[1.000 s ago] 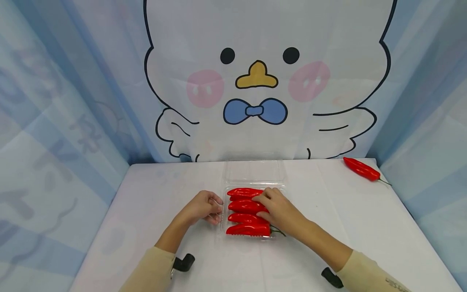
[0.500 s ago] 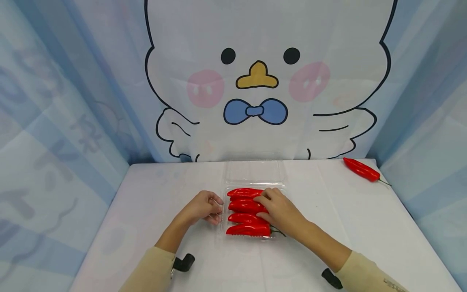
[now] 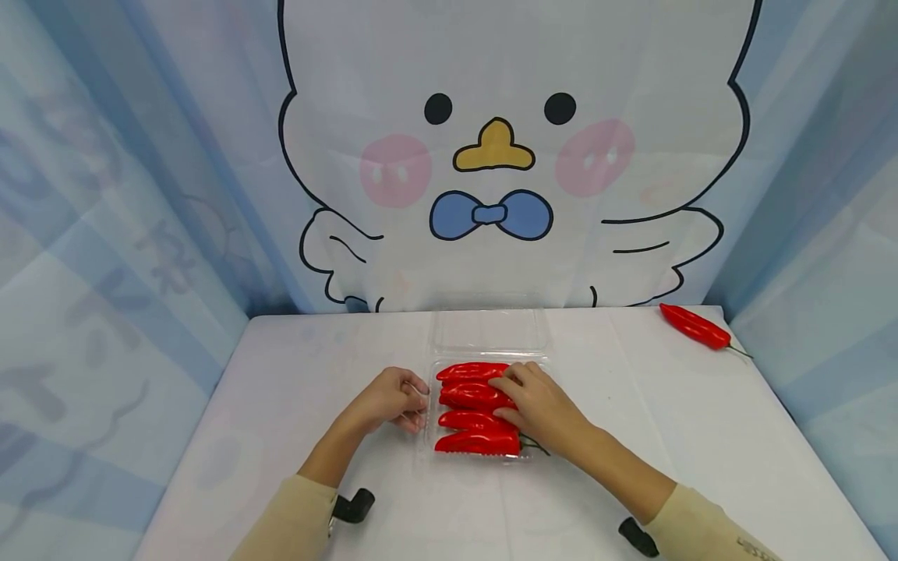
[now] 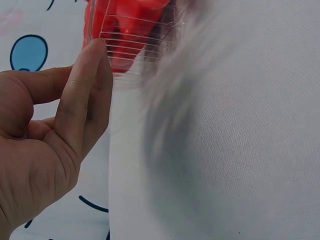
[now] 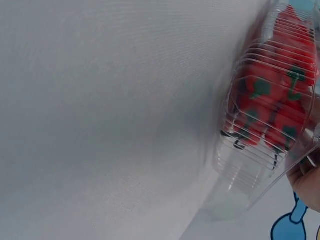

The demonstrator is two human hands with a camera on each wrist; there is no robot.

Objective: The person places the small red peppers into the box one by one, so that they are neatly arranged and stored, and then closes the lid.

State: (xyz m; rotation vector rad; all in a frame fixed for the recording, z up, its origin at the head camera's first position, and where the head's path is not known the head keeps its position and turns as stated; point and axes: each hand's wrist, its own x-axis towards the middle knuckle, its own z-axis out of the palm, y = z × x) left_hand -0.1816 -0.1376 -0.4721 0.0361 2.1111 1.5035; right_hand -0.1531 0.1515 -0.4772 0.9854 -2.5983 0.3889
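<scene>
Several red chili peppers (image 3: 475, 442) lie side by side in a clear plastic clamshell box (image 3: 515, 458), their tips pointing left. My left hand (image 3: 393, 399) is at the box's left edge, and its fingertips pinch the rim, as the left wrist view shows around the box wall (image 4: 132, 37). Over the right part of the peppers, my right hand (image 3: 540, 401) reaches into the box, thumb and fingers bent around a middle red chili pepper (image 3: 471, 397). That pepper's stem end is hidden by the hand. Green stems (image 5: 260, 89) show through the ribbed wall in the right wrist view.
The box's lid (image 3: 489, 331) stands open behind the tray, toward the back edge. One more red chili pepper (image 3: 696, 326) lies at the table's far right corner. A white cloth covers the table (image 3: 631, 405); printed curtains (image 3: 140, 234) enclose the sides and back.
The peppers at the back of the box have shifted slightly under my right hand. Both hands keep nearly the same place.
</scene>
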